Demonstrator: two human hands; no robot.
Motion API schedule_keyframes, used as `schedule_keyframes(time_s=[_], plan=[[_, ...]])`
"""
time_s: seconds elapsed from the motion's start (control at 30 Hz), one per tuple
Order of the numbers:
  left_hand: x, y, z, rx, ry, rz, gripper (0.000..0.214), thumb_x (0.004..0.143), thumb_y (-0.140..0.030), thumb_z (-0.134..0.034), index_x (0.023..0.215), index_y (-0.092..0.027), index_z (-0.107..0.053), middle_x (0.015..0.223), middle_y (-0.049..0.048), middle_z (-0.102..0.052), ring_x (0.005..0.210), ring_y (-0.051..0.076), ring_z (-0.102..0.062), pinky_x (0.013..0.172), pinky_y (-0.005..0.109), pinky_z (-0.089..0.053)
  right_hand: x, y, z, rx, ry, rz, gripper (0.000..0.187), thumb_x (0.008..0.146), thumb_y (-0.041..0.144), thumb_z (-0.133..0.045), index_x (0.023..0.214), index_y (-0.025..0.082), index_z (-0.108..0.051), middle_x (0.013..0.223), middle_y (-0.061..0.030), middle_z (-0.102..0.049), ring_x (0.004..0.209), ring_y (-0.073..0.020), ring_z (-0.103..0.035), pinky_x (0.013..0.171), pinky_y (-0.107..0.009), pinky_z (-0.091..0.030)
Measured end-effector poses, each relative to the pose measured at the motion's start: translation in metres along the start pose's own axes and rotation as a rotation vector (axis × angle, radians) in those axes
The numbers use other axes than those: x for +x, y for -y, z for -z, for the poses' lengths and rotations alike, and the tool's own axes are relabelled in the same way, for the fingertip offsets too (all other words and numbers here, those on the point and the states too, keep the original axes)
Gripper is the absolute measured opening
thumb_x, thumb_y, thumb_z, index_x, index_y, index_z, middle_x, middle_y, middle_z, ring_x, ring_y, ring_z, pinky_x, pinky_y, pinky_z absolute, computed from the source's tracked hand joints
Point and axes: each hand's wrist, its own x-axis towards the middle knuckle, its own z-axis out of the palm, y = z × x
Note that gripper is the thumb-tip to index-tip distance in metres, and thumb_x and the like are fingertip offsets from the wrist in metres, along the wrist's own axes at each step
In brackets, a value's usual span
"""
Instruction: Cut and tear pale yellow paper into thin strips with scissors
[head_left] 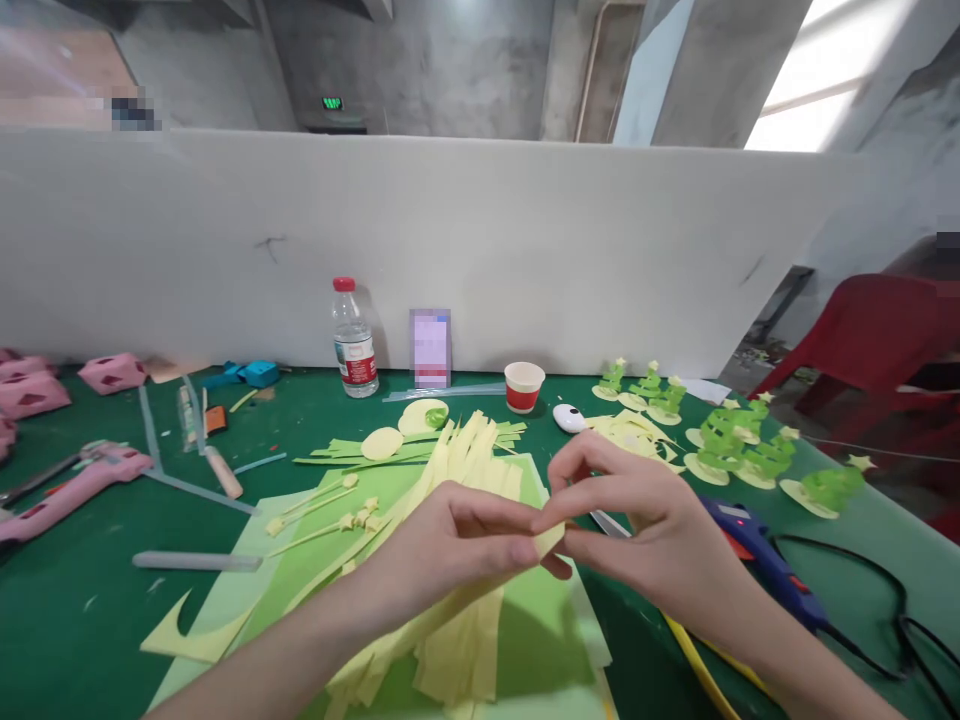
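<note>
Between my two hands is a pale yellow paper strip (pixel 550 541), its folded end showing at the fingertips. My left hand (pixel 480 530) pinches it between thumb and fingers. From the other side, the fingers of my right hand (pixel 622 500) close on the same end; part of it is hidden by them. Below lie many loose pale yellow strips (pixel 461 650) on green paper sheets (pixel 536 640). Several small folded paper stars (pixel 366 515) with strip tails rest left of my left hand.
Green spiral paper trees (pixel 720 440) with star tops stand at the right. A blue glue gun (pixel 765 560) with a black cable lies beside my right forearm. A red paper cup (pixel 523 387), water bottle (pixel 352 340) and phone (pixel 430 347) stand before the white partition (pixel 465 240). A pink glue gun (pixel 82 490) lies left.
</note>
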Motion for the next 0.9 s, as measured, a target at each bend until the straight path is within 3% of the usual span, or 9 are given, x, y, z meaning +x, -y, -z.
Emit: schedule_keyframes(time_s=[0.1, 0.3, 0.53, 0.73, 0.9], plan=[[0.000, -0.001, -0.003, -0.014, -0.044, 0.050, 0.012, 0.066, -0.028, -0.068, 0.076, -0.022, -0.072, 0.074, -0.0019, -0.072, 0.076, 0.014, -0.063, 0.076, 0.023, -0.045, -0.003, 0.001, -0.004, -0.014, -0.080, 0.010, 0.025, 0.064, 0.000, -0.049, 0.062, 0.021, -0.064, 0.065, 0.0006, -0.050, 0.061, -0.0098, -0.048, 0.053, -0.020, -0.041], [-0.007, -0.002, -0.010, 0.019, -0.127, 0.010, 0.011, 0.075, -0.021, -0.062, 0.076, -0.024, -0.072, 0.074, -0.0041, -0.072, 0.072, 0.009, -0.064, 0.070, 0.014, -0.047, -0.006, 0.008, 0.006, 0.040, 0.021, -0.208, 0.013, 0.070, 0.012, -0.057, 0.078, 0.021, -0.061, 0.075, 0.0009, -0.056, 0.068, -0.0091, -0.051, 0.058, -0.019, -0.042], [-0.008, -0.007, -0.019, -0.078, -0.249, -0.063, 0.018, 0.071, -0.013, -0.064, 0.063, -0.027, -0.071, 0.062, -0.0097, -0.070, 0.061, 0.003, -0.062, 0.057, 0.006, -0.045, -0.003, 0.011, 0.004, 0.121, 0.030, -0.227, 0.008, 0.069, 0.015, -0.062, 0.067, 0.021, -0.056, 0.065, 0.0038, -0.053, 0.060, -0.0079, -0.048, 0.051, -0.018, -0.039], [-0.011, -0.010, -0.020, 0.204, -0.451, -0.109, 0.014, 0.057, -0.011, -0.072, 0.058, -0.025, -0.071, 0.056, -0.0077, -0.069, 0.051, 0.007, -0.058, 0.050, 0.011, -0.045, -0.007, 0.015, 0.000, 0.107, -0.004, -0.256, 0.011, 0.071, 0.012, -0.057, 0.063, 0.019, -0.055, 0.061, 0.0027, -0.053, 0.057, -0.0086, -0.047, 0.050, -0.019, -0.039], [-0.014, -0.011, -0.019, 0.316, -0.505, -0.151, 0.012, 0.063, -0.016, -0.068, 0.056, -0.025, -0.070, 0.054, -0.0065, -0.068, 0.050, 0.010, -0.057, 0.048, 0.014, -0.045, -0.006, 0.017, -0.002, 0.130, 0.046, -0.361, 0.011, 0.070, 0.013, -0.055, 0.061, 0.019, -0.054, 0.060, 0.0019, -0.052, 0.055, -0.0092, -0.045, 0.048, -0.019, -0.039]])
